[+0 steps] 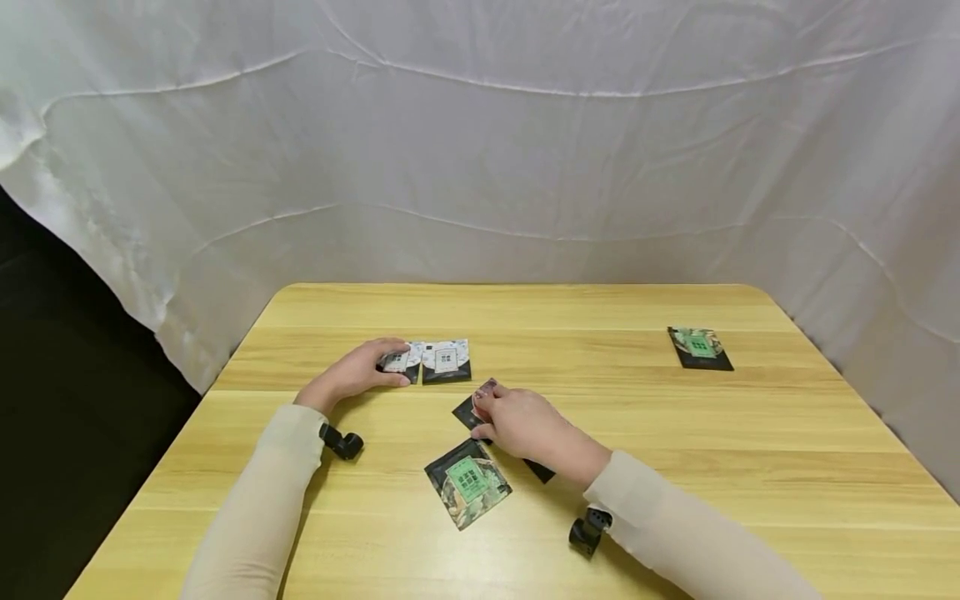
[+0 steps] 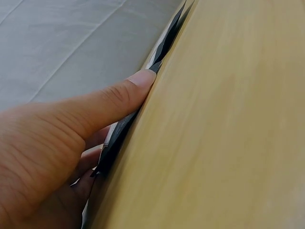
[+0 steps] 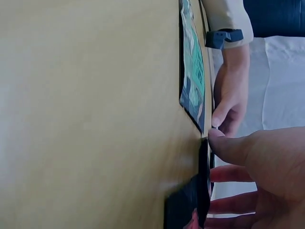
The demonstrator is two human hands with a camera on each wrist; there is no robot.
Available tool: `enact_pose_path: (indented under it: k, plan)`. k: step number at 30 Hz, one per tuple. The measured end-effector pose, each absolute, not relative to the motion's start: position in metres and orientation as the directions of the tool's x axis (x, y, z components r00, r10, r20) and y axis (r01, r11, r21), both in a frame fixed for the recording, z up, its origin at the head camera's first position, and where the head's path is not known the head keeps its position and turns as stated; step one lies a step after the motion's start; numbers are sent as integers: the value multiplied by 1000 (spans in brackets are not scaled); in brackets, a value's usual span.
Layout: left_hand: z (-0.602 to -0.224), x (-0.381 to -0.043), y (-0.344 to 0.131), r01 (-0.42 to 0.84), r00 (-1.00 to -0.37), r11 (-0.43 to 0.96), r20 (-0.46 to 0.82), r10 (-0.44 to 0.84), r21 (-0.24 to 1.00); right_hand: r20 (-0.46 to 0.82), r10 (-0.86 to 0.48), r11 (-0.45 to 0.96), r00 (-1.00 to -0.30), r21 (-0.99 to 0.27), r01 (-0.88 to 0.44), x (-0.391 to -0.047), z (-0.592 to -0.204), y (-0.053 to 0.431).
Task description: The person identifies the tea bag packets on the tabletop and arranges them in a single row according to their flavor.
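My left hand (image 1: 360,368) grips a white-and-black sachet (image 1: 405,360) lying flat at the table's left. In the left wrist view, the thumb is on the near edge of that sachet (image 2: 121,133) and other fingers are at its far side. A second white-and-black sachet (image 1: 446,362) lies right beside it. Near the middle, my right hand (image 1: 525,425) holds a black sachet (image 1: 467,412) with a reddish label, partly covered by the fingers. Under this hand another black sachet (image 1: 542,471) shows one corner; the right wrist view shows some pinkish red on it (image 3: 183,205).
A green-labelled sachet (image 1: 468,483) lies tilted in front of the right hand. Another green-labelled sachet (image 1: 701,348) is at the back right of the wooden table (image 1: 750,467). A pale cloth (image 1: 525,150) hangs behind the far edge.
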State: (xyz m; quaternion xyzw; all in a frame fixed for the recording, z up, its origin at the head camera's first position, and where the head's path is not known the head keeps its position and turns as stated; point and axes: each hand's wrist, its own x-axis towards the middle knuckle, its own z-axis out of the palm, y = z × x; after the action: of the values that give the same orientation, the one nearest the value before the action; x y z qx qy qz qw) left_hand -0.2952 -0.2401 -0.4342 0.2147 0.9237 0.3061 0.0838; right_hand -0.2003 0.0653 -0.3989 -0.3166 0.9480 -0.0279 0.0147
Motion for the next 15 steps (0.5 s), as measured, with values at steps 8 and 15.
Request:
enact_pose_path:
  k: [8,15]
  plan:
    - [-434,-296,-241,351,-888,724,-33,458,594,-30,-556,828,-831,-102,-551,-211,-398,77]
    - [-431,-297,-239,371,-883,733,-28,469,570,-72,-519,852,-852,-118,-510,-223,-398,85]
